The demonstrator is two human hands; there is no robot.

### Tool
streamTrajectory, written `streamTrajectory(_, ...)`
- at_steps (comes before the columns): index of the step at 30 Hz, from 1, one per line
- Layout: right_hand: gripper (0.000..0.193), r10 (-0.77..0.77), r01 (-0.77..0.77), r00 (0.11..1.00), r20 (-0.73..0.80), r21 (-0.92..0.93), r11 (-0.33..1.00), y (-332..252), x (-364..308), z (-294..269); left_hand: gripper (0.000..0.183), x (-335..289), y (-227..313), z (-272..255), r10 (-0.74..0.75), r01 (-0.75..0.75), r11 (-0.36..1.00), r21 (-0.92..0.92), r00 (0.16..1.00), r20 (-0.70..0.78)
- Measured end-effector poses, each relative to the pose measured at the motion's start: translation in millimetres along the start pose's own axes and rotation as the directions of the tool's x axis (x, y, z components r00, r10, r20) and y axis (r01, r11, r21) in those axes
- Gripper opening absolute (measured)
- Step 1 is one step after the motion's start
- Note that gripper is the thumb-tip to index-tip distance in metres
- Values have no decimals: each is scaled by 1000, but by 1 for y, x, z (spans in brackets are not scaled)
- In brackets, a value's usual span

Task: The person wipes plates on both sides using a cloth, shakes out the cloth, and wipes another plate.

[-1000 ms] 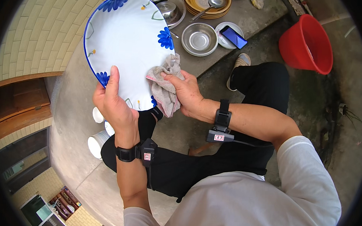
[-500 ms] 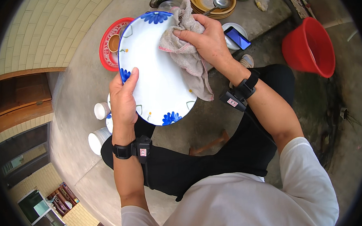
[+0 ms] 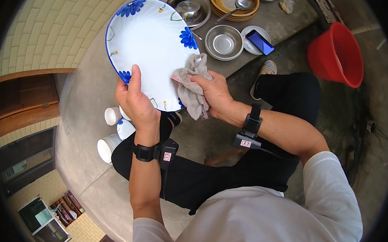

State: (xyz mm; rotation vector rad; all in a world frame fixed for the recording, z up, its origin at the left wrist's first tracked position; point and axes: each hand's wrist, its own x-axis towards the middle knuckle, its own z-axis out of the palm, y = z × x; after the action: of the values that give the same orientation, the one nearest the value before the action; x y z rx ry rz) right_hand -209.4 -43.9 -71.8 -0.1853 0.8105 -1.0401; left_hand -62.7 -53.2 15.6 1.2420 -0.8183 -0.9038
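I record what appears to be a home: beyond my right hand (image 3: 220, 95), stacked brown dishes (image 3: 238, 18) on a concrete slab (image 3: 289, 25); farther right, a red bucket (image 3: 327, 53); left of my left hand (image 3: 140, 108), a tiled wall (image 3: 53, 35) and wooden cabinet (image 3: 26, 90).

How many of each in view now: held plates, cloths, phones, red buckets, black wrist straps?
Held plate: 1
Cloth: 1
Phone: 1
Red bucket: 1
Black wrist straps: 2
Total: 6
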Motion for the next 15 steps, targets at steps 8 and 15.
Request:
streamTrajectory(8, 32, -91, 90, 996, 13, 64, 994, -38, 11, 3, 30, -6, -1, -8, -58, 48, 929, -368, 998, -16)
streamTrajectory(15, 33, -628, 674, 738, 245, -309, 671, -125, 35, -19, 45, 23, 33, -54, -171, 212, 901, -379, 976, 138)
